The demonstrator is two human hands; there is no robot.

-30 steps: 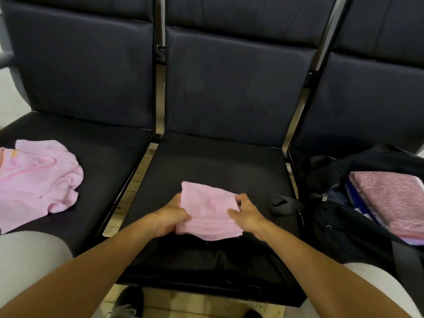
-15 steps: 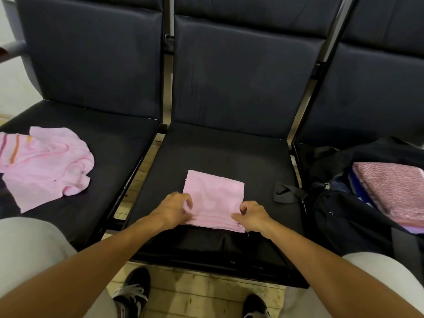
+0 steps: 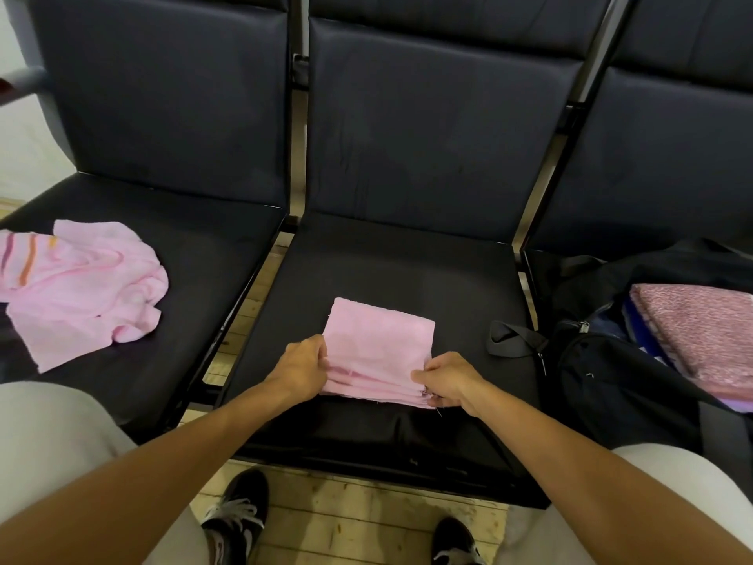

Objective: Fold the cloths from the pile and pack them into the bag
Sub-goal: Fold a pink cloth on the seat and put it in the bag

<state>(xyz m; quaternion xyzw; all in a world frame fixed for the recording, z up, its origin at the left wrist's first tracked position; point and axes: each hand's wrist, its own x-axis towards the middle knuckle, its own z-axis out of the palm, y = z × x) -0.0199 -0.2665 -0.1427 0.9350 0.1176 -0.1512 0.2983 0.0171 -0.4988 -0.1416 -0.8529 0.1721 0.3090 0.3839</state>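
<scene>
A folded pink cloth (image 3: 377, 348) lies flat on the middle black seat (image 3: 387, 271). My left hand (image 3: 303, 371) pinches its near left edge, and my right hand (image 3: 448, 383) pinches its near right corner. On the left seat sits a loose pile of pink cloths (image 3: 77, 287), one with orange and purple stripes. A black bag (image 3: 611, 385) stands open on the right seat, with a folded speckled pink cloth (image 3: 701, 332) on top of other folded cloths inside.
The bag's grey strap (image 3: 513, 340) lies on the middle seat's right edge. The three seats have tall black backrests. My pale-trousered knees and black shoes (image 3: 236, 519) are below the seat's front edge, over a wooden floor.
The cloth was held slightly raised a second ago; it now lies flat on the seat, folded square. Both hands have slid to its near edge and kept their hold.
</scene>
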